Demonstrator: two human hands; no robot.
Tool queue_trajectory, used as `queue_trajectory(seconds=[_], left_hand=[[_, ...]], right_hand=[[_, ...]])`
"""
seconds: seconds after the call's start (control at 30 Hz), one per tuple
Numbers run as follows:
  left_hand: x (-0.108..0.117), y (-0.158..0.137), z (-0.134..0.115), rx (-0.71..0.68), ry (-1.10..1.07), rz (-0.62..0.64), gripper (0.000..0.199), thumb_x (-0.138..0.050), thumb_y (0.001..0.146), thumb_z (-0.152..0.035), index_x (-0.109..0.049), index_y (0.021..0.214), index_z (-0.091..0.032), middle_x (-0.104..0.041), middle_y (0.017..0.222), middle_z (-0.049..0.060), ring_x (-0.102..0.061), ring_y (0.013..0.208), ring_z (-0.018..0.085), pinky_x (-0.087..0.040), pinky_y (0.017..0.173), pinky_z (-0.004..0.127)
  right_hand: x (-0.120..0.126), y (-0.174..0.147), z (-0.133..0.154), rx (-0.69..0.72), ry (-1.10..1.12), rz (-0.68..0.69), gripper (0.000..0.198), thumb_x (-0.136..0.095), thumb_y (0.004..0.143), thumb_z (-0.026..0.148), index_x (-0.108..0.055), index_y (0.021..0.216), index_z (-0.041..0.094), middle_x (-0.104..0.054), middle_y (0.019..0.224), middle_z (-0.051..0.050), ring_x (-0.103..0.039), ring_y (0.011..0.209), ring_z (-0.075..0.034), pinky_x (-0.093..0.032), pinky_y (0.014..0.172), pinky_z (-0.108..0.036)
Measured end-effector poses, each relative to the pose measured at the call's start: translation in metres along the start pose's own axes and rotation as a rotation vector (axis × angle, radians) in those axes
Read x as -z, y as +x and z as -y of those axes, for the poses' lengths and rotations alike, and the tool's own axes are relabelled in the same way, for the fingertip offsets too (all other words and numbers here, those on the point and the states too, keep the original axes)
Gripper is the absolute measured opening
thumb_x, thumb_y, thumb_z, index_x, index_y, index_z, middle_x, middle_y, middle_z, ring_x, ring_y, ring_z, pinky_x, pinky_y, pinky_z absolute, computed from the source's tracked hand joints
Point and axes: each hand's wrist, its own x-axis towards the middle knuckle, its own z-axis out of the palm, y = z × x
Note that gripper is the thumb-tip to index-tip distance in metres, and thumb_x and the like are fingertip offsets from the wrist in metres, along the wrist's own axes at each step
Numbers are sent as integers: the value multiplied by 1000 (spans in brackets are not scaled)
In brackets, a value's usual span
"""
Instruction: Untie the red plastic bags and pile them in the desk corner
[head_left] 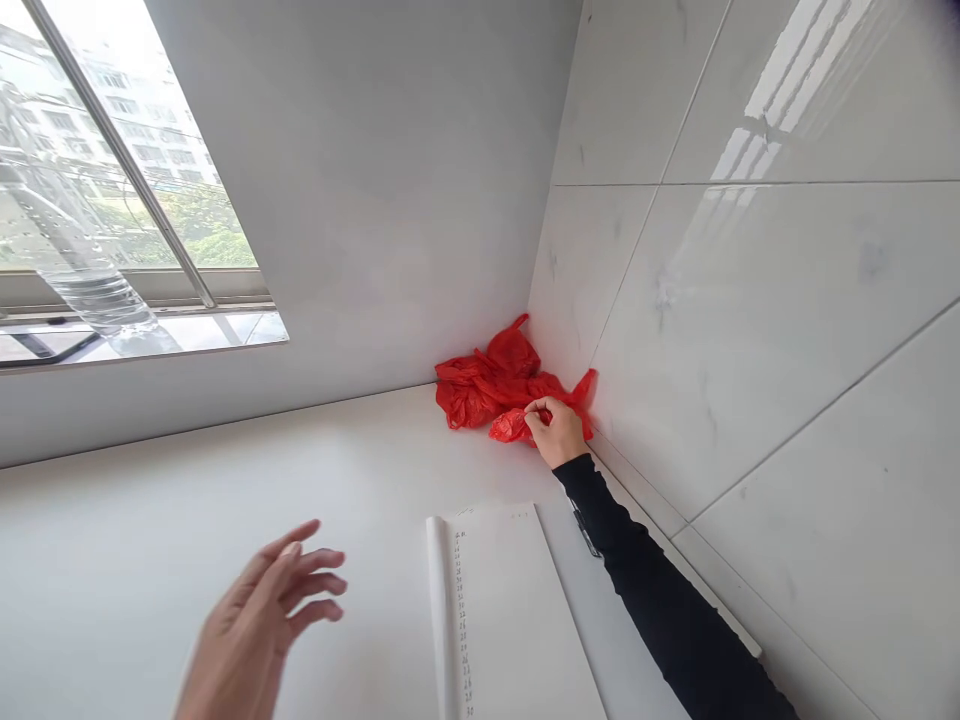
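In the corner where the two walls meet lies a crumpled heap of red plastic bags [480, 385]. My right hand [559, 430], at the end of a black sleeve, has its thumb and forefinger pinched on a red plastic bag [511, 427] at the near side of the heap. My left hand [262, 610] hovers over the white tabletop at the lower left, fingers apart and holding nothing. Between the hands lies a notepad [517, 610], its page rolled over at the left and a column of handwritten numbers down that side.
A clear plastic water bottle [97, 290] leans on the sill of the barred window at the upper left. The white tabletop [360, 470] meets a grey wall [375, 200] behind and a glossy tiled wall [787, 300] on the right.
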Motion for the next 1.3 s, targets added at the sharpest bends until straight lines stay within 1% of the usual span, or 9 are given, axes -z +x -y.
queue_trajectory(seconds=[0.17, 0.3, 0.4, 0.5, 0.6, 0.7, 0.8, 1.07, 1.3], left_hand=[[-59, -3, 40, 353, -313, 431, 44, -62, 87, -37, -62, 122, -11, -73, 97, 16, -69, 83, 28, -61, 65, 40], [-58, -15, 48, 447, -407, 370, 40, -65, 85, -42, -69, 112, -13, -75, 98, 17, -72, 86, 34, -61, 72, 46], [-48, -17, 49, 372, -465, 218, 43, -76, 77, -32, -67, 118, -21, -77, 97, 9, -74, 85, 30, -61, 77, 38], [-44, -19, 51, 210, -423, 147, 64, -82, 70, -25, -59, 129, -26, -76, 101, 5, -73, 88, 27, -60, 78, 32], [-47, -22, 56, 164, -358, 164, 61, -85, 68, -26, -61, 124, -24, -75, 105, 5, -73, 88, 25, -60, 79, 31], [-51, -24, 62, 145, -253, 256, 47, -84, 70, -30, -66, 111, -18, -75, 101, 7, -72, 85, 25, -58, 78, 33], [-52, -22, 68, 142, -165, 345, 39, -82, 71, -36, -67, 102, -15, -75, 94, 8, -71, 79, 24, -57, 75, 34], [-55, -20, 68, 125, -128, 267, 31, -79, 73, -43, -67, 79, -15, -71, 74, 5, -68, 69, 23, -52, 60, 29], [-57, -21, 67, 125, -193, 262, 41, -81, 72, -39, -70, 104, -16, -74, 95, 8, -71, 78, 25, -56, 70, 33]], right_hand=[[7, -57, 59, 200, 269, 106, 13, -50, 80, 16, -62, 79, 21, -64, 78, 0, -57, 65, -14, -49, 64, -25], [-10, -108, 77, 455, 521, 531, 21, -53, 68, 8, -65, 76, 23, -62, 76, 0, -56, 67, -15, -49, 65, -26], [-23, -126, 68, 299, 571, 633, 22, -57, 79, 15, -68, 94, 26, -64, 77, 1, -60, 70, -16, -51, 71, -29], [-32, -130, 53, 41, 616, 531, 20, -53, 93, 32, -64, 109, 26, -63, 86, -1, -61, 74, -17, -52, 72, -31], [-36, -131, 43, -105, 668, 515, 33, -52, 95, 44, -58, 123, 26, -62, 104, -6, -59, 88, -19, -53, 69, -30], [-37, -134, 43, -121, 747, 656, 38, -57, 93, 44, -55, 126, 24, -62, 107, -6, -58, 97, -21, -53, 75, -31], [-37, -136, 45, -101, 771, 684, 23, -60, 93, 39, -61, 108, 22, -64, 96, -3, -59, 90, -19, -49, 81, -31], [-36, -134, 43, -154, 802, 615, 17, -59, 93, 37, -60, 97, 21, -63, 91, -1, -58, 84, -18, -47, 78, -30], [-38, -135, 37, -165, 801, 634, 12, -62, 89, 32, -58, 95, 21, -58, 83, 1, -53, 74, -15, -46, 71, -27]])
